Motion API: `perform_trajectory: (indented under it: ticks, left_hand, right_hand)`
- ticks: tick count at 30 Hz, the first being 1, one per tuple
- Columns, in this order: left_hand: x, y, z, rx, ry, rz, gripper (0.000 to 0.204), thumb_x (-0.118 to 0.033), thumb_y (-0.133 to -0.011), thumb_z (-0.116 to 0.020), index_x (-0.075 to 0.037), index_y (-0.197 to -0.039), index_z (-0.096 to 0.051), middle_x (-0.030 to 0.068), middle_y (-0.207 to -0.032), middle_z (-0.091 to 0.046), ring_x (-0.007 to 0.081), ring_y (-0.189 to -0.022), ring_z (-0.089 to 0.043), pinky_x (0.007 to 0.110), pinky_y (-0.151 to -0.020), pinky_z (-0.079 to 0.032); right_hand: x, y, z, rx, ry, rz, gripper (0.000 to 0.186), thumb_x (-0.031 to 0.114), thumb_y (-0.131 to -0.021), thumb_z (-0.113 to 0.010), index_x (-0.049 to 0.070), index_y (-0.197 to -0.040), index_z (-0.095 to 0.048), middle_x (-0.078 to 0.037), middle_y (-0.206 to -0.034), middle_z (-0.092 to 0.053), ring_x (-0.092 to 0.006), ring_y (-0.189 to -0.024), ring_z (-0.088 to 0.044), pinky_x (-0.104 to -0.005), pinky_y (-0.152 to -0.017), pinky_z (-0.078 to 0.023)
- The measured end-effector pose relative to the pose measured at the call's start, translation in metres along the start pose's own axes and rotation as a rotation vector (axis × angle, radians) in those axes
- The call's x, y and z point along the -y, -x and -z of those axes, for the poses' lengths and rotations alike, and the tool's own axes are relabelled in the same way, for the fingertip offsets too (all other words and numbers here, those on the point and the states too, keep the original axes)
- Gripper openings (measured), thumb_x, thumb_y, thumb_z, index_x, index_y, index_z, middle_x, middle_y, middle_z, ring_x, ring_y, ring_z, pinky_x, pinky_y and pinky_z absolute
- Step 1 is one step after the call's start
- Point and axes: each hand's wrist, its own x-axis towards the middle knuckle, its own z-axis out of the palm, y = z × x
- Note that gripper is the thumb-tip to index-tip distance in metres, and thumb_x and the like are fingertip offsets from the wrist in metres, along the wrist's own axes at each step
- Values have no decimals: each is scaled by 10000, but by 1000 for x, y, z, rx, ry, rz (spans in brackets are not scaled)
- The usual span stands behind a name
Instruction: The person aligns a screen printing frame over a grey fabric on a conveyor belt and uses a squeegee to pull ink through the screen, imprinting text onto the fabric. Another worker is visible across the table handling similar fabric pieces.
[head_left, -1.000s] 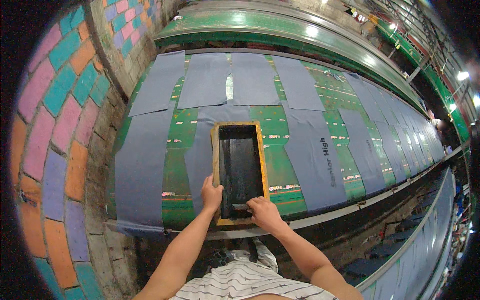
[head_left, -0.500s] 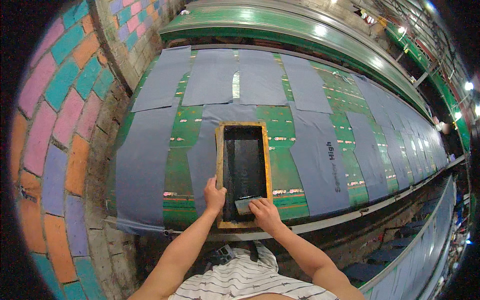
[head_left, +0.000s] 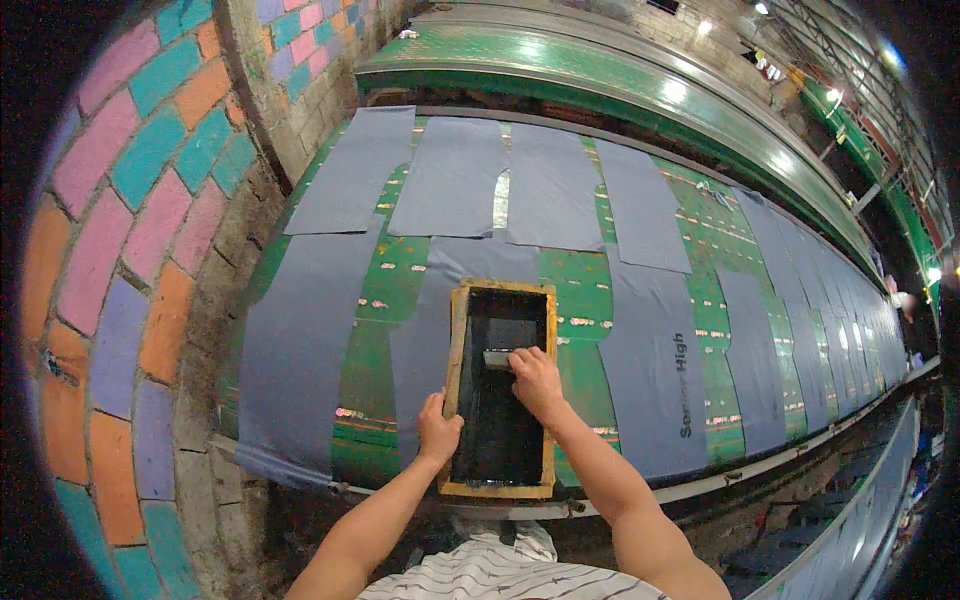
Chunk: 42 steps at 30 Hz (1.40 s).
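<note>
A silk-screen frame [head_left: 497,490] with yellowed wooden edges and a dark mesh lies on a blue-grey fabric panel [head_left: 424,335] on the green table. My left hand [head_left: 438,428] is closed around the frame's left edge, toward its near end. Inside the frame, my right hand [head_left: 537,380] grips a small grey squeegee [head_left: 495,358], which rests on the mesh about midway along. Dark ink covers the mesh, and the cloth directly beneath is hidden.
Several more fabric panels [head_left: 290,350] lie in two rows along the long green table [head_left: 580,365]. One panel [head_left: 650,370] to the right bears dark print. A painted brick wall [head_left: 110,300] stands at left, and another long green table [head_left: 560,60] runs behind.
My right hand has pushed the squeegee away from me, from the frame's near end to about its middle. My left hand keeps its hold on the edge. The whole view has shifted slightly.
</note>
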Motion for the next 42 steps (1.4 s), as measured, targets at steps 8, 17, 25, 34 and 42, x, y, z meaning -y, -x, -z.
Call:
perform_trajectory:
  ticks: [8,17,25,34,42]
  left_hand:
    - [7,1,-3,-35,-6,-41,530,-40,-720,-653,45,-1238,-582,226,-1133,-613,436,-1083,-593,451,-935,-495]
    - [9,2,-3,-28,25,-25,558,-45,-735,-642,66,-1277,-566,232,-1189,-606,427,-1118,-593,440,-969,-489]
    - [14,-1,-6,4,17,11,579,-43,-691,-669,25,-1262,-601,215,-1119,-628,404,-1068,-621,428,-944,-495]
    - [18,0,-7,-53,55,-115,503,-21,-715,-633,65,-1209,-592,225,-1081,-609,426,-1021,-601,442,-899,-493]
    - [22,-2,-9,-32,62,-63,512,-36,-692,-659,52,-1194,-612,213,-1077,-613,415,-1022,-601,440,-911,-488]
  right_hand:
    - [-61,-72,-24,5,28,7,287,15,-704,-656,52,-988,-656,-114,-1004,-668,-326,-975,-619,-445,-855,-526]
    - [-70,-120,9,118,-15,-100,158,45,-767,-665,34,-924,-664,-153,-973,-674,-372,-993,-630,-477,-837,-533]
    - [-89,-126,-14,212,1,-108,134,113,-786,-662,44,-899,-686,-170,-960,-696,-377,-961,-661,-498,-831,-552]
    - [-44,-69,8,298,-65,-124,157,96,-778,-674,28,-919,-690,-158,-987,-697,-369,-997,-644,-489,-865,-541]
    - [17,8,30,231,-64,-98,216,31,-721,-694,38,-935,-667,-109,-961,-662,-334,-978,-612,-444,-845,-533]
